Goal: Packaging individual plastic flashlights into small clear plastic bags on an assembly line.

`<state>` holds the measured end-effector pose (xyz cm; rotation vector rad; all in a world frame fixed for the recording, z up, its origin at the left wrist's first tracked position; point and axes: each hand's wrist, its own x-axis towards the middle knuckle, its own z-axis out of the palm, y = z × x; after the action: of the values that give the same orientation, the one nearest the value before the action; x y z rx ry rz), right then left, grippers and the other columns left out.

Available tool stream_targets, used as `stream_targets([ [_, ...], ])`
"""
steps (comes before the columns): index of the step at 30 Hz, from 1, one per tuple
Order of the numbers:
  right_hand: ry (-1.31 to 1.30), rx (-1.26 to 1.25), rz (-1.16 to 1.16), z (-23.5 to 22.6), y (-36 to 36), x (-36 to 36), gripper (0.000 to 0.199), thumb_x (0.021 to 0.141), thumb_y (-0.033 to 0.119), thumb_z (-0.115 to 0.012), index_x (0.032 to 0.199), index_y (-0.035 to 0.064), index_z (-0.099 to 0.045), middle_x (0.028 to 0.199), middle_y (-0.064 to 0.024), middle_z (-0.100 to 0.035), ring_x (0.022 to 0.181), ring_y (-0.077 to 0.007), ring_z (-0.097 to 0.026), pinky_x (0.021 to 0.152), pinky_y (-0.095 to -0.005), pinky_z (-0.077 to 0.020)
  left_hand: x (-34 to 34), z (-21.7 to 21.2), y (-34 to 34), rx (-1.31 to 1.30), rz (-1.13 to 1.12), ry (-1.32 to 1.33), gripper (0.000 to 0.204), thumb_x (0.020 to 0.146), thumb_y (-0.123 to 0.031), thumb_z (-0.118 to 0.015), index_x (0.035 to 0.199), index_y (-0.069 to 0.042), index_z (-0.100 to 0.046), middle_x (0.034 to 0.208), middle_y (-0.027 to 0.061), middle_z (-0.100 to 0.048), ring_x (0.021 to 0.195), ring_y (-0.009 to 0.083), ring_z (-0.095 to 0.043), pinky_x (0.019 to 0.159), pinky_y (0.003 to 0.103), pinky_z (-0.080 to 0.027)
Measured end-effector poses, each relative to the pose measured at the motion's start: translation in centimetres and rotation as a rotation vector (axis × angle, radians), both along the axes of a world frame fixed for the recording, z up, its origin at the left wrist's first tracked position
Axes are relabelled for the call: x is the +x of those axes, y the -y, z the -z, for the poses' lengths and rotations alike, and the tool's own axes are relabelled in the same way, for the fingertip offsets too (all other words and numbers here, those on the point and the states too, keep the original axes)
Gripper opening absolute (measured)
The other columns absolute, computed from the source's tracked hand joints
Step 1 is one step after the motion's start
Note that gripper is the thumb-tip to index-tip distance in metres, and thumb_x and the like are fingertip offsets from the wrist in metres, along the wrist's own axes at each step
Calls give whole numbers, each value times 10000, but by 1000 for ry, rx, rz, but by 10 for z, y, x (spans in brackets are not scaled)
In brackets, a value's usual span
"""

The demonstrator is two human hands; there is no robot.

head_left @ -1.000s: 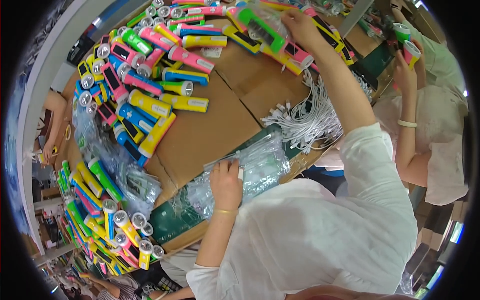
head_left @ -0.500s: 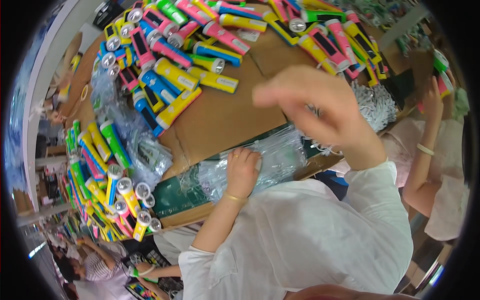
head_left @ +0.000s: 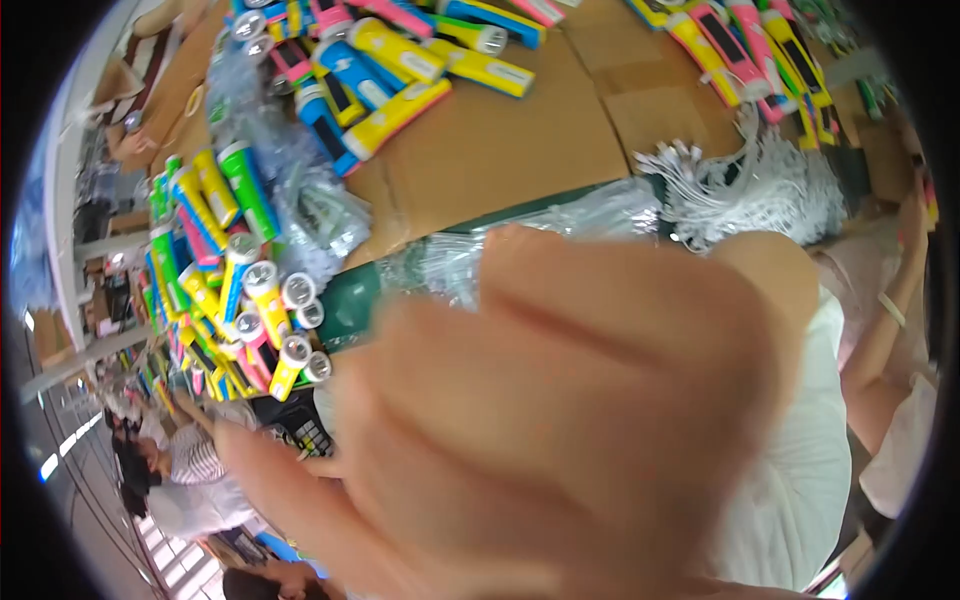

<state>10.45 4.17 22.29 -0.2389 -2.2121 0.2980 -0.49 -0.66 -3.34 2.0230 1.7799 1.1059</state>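
Note:
My right hand (head_left: 570, 400) is raised very close to the view and looks large and blurred. Its fingers are bent, with one stretched apart at the lower left, and nothing shows in them. Behind it lies a stack of transparent plastic bags (head_left: 610, 212) at the table's near edge, mostly covered by the hand. My left hand is hidden from sight. A bundle of white cables (head_left: 760, 190) lies to the right of the bags. Several yellow, blue and pink flashlights (head_left: 400, 115) are piled farther back on the cardboard.
Cardboard (head_left: 500, 150) covers the tabletop. More flashlights (head_left: 240, 185) stand at the left, beside crumpled clear plastic (head_left: 315, 215). Another flashlight pile (head_left: 725, 50) lies at the back right. A co-worker's arm (head_left: 890, 320) is at the right edge; people (head_left: 195, 460) sit at the lower left.
My right hand has come up from over the table toward the view and now fills its middle. The view has tilted, and my left hand, earlier on the bags, is out of sight.

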Motion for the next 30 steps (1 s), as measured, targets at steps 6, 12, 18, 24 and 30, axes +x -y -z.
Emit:
stream_targets([
  [6,537,-277,-57,153,-87,19,343,813,258,-790,1090,77,-699,972,-108,-690,964,-319,-663,824,-424,-535,-22,-12,-1,-138,-40,184,254,745,21,-725,993,-34,-717,953,134,-713,879,352,-658,772,433,-541],
  [12,664,-465,-96,203,-78,57,172,848,222,-762,945,81,-749,895,-97,-708,920,-323,-677,797,-436,-531,-27,-26,0,-74,-1,183,151,821,-12,-728,968,-43,-742,886,123,-721,836,317,-669,754,384,-531],
  [18,649,-576,24,204,-92,82,126,862,183,-734,883,64,-767,876,-104,-735,852,-324,-702,758,-444,-549,-50,-35,22,-177,-115,249,143,798,-28,-740,940,-40,-733,917,117,-741,859,316,-678,783,397,-521],
  [24,407,-519,-178,200,-72,46,302,823,89,-771,1117,134,-720,997,-53,-696,907,-301,-654,820,-422,-516,-42,-36,26,-244,-171,358,141,828,-40,-758,969,-41,-751,915,123,-748,800,285,-696,722,364,-547],
  [30,470,-553,-292,210,-71,41,263,825,79,-754,1079,118,-701,936,-66,-674,923,-314,-656,808,-439,-523,-40,-35,31,-259,-180,421,199,822,-36,-793,1017,-30,-757,912,132,-749,761,237,-711,685,326,-552],
])
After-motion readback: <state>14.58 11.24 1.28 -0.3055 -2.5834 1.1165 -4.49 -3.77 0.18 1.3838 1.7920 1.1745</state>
